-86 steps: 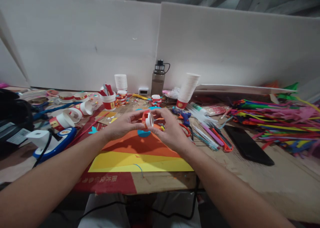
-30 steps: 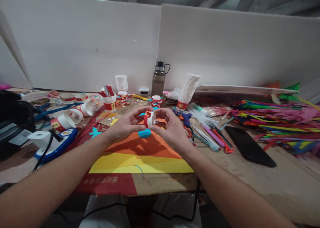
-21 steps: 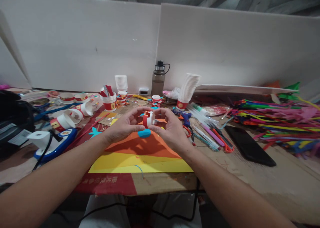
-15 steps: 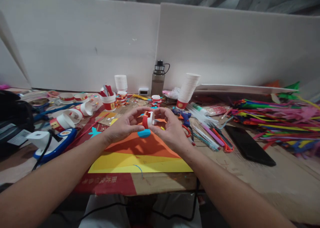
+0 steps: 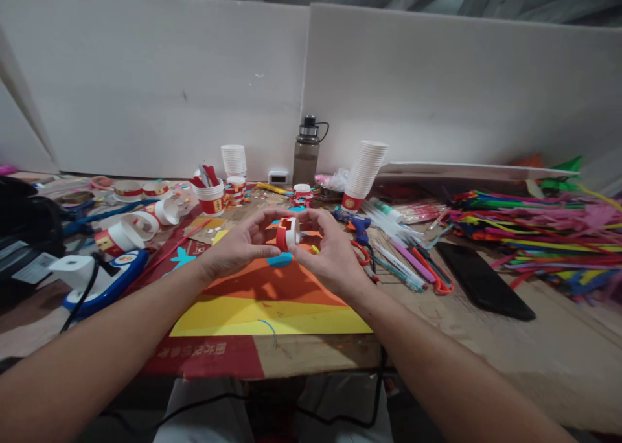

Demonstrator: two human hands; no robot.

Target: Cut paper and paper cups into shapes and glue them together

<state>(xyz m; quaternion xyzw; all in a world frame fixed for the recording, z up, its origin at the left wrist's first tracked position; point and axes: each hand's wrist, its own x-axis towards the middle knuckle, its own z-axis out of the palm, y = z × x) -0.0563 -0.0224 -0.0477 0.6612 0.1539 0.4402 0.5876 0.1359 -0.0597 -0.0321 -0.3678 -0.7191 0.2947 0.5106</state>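
Between my two hands is a short, cut-down paper cup (image 5: 287,234), red and white, tipped on its side. My left hand (image 5: 241,241) curls around its left side, thumb and fingers against it. My right hand (image 5: 326,249) grips the white rim from the right, with the thumb below and the fingers above. Under the hands lie orange paper (image 5: 272,282) and yellow paper (image 5: 218,317). A blue paper piece (image 5: 279,260) shows just beneath the cup, partly hidden. Another blue cutout (image 5: 182,258) rests left of my left forearm.
Stacked paper cups (image 5: 364,174) and a water bottle (image 5: 306,151) stand at the back. To the right are a glue gun (image 5: 358,226), pens (image 5: 413,258), a black phone (image 5: 483,281) and many pipe cleaners (image 5: 544,236). Cut cups (image 5: 119,236) and a blue-white device (image 5: 109,287) sit left.
The cup piece has turned slightly in my fingers, showing more of its red side. Both hands stay almost in place; the whole view has shifted very slightly.
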